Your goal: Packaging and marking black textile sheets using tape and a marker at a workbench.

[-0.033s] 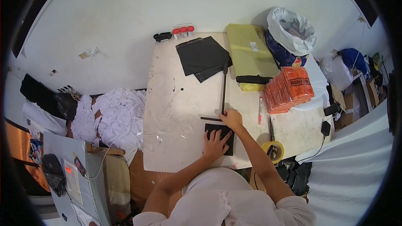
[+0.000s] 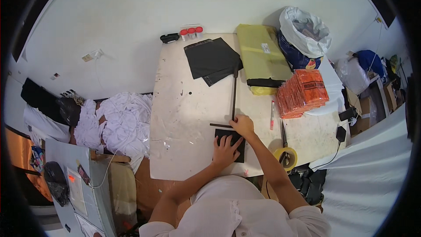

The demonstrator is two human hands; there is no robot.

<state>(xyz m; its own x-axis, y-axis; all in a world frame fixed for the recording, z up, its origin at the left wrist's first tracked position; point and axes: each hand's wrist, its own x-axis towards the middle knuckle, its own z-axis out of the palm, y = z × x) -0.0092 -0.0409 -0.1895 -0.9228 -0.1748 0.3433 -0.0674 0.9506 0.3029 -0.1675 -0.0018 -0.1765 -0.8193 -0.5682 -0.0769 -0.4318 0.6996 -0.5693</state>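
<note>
My left hand (image 2: 225, 151) lies flat with its fingers spread on a small black rectangular piece (image 2: 239, 156), which looks like a folded plastic bag, near the front edge of the table. Just beyond it, my right hand (image 2: 243, 126) is closed, its fingertips pinched on a thin dark strip (image 2: 221, 125) that runs crosswise along the far side of the black piece. A longer dark strip (image 2: 234, 96) stretches away from these fingertips to the black sheets (image 2: 210, 59) farther back. Whether the two strips are joined under the fingers is hidden.
Right of my hands lie a red-and-white marker (image 2: 272, 115), scissors (image 2: 284, 134) and a yellow tape roll (image 2: 294, 163). Behind them rise stacked orange packets (image 2: 307, 94), a yellow-wrapped package (image 2: 258, 57) and an open white sack (image 2: 287, 22). Red-lidded jars (image 2: 191, 33) stand by the wall.
</note>
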